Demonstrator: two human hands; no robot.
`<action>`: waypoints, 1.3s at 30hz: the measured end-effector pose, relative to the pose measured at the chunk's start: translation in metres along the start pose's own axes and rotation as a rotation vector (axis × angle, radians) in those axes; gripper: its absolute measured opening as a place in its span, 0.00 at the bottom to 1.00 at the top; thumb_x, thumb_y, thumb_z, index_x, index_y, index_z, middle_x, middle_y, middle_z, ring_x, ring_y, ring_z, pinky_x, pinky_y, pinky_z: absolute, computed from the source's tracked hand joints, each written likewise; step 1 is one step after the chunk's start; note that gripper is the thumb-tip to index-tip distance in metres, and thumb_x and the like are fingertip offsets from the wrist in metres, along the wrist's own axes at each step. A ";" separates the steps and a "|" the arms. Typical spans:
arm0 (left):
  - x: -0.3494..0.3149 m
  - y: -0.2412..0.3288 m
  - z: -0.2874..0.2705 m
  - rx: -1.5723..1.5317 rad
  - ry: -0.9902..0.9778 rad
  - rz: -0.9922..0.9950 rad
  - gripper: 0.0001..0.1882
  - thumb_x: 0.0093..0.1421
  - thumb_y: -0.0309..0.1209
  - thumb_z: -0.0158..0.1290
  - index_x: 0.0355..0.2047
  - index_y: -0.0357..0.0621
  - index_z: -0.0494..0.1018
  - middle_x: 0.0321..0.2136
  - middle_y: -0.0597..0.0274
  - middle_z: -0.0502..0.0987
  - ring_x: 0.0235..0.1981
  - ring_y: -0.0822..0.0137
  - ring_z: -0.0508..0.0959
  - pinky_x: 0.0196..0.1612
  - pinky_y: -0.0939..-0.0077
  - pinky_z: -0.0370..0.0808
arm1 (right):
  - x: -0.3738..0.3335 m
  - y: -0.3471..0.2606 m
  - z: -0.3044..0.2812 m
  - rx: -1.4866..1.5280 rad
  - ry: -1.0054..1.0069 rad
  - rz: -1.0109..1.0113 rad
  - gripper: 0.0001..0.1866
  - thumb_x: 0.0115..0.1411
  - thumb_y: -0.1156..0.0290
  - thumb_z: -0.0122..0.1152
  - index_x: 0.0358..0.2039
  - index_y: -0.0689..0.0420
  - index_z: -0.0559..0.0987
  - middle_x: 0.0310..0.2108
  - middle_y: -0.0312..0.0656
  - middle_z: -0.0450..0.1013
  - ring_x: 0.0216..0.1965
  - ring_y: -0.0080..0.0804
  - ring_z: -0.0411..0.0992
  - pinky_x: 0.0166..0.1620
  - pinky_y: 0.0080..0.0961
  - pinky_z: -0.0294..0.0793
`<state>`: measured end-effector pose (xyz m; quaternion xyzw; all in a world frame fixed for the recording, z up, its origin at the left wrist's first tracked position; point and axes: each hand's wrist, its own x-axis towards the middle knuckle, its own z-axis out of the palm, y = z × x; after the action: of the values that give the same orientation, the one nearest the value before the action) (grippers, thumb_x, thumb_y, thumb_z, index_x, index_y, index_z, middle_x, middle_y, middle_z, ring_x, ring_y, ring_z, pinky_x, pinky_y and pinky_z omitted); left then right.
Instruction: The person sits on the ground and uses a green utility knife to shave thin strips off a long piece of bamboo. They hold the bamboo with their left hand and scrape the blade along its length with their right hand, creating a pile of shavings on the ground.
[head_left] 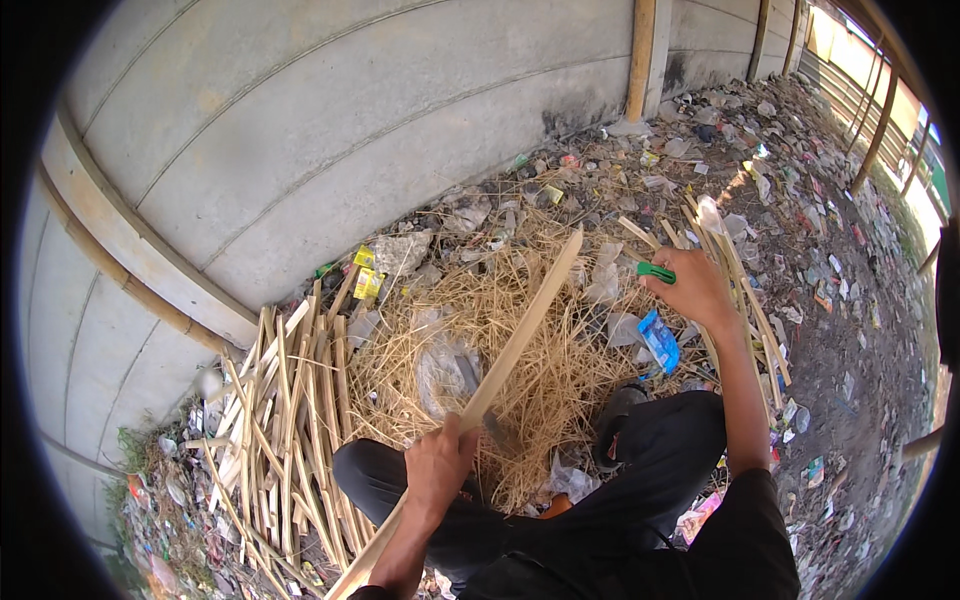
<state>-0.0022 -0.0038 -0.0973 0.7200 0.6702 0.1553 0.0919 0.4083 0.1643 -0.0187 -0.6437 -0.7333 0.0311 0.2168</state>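
Note:
My left hand grips a long flat bamboo slat that slants up and to the right over a heap of pale straw-like shavings. My right hand is stretched out to the right and closed on a small green-handled tool, next to a bundle of thin bamboo strips. My legs in black trousers are folded below, with a dark blade-like object lying on the shavings in front of them.
A pile of split bamboo strips lies at the left. A concrete wall runs behind. Plastic wrappers and litter cover the dirt ground to the right, among them a blue packet. Wooden posts stand at the back.

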 end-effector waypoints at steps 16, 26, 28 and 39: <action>-0.005 0.042 -0.019 -0.692 -0.172 -0.148 0.23 0.72 0.45 0.64 0.39 0.32 0.76 0.18 0.54 0.72 0.20 0.68 0.72 0.26 0.64 0.69 | -0.036 -0.086 0.029 0.369 -0.096 -0.476 0.17 0.75 0.53 0.64 0.48 0.54 0.81 0.33 0.45 0.81 0.31 0.48 0.82 0.34 0.43 0.79; -0.001 0.051 -0.024 -0.808 -0.161 -0.211 0.21 0.72 0.43 0.64 0.44 0.32 0.77 0.21 0.51 0.78 0.21 0.68 0.74 0.28 0.66 0.72 | -0.064 -0.112 0.046 0.343 -0.026 -0.616 0.17 0.68 0.54 0.73 0.43 0.54 0.84 0.32 0.40 0.83 0.23 0.39 0.80 0.26 0.34 0.79; 0.001 0.053 -0.027 -0.821 -0.154 -0.217 0.21 0.72 0.41 0.64 0.46 0.31 0.78 0.22 0.52 0.80 0.22 0.69 0.76 0.29 0.67 0.73 | -0.063 -0.113 0.049 0.343 0.029 -0.627 0.16 0.70 0.51 0.70 0.43 0.52 0.83 0.28 0.38 0.80 0.22 0.38 0.80 0.24 0.33 0.78; 0.009 0.060 -0.034 -0.813 -0.116 -0.189 0.20 0.73 0.40 0.64 0.49 0.31 0.79 0.25 0.54 0.83 0.26 0.71 0.80 0.32 0.69 0.76 | -0.063 -0.118 0.051 0.404 0.083 -0.650 0.16 0.71 0.50 0.69 0.43 0.50 0.84 0.25 0.36 0.78 0.20 0.35 0.78 0.22 0.32 0.76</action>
<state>0.0430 -0.0030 -0.0440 0.5678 0.6111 0.3570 0.4202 0.2854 0.0963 -0.0444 -0.3224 -0.8689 0.0786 0.3673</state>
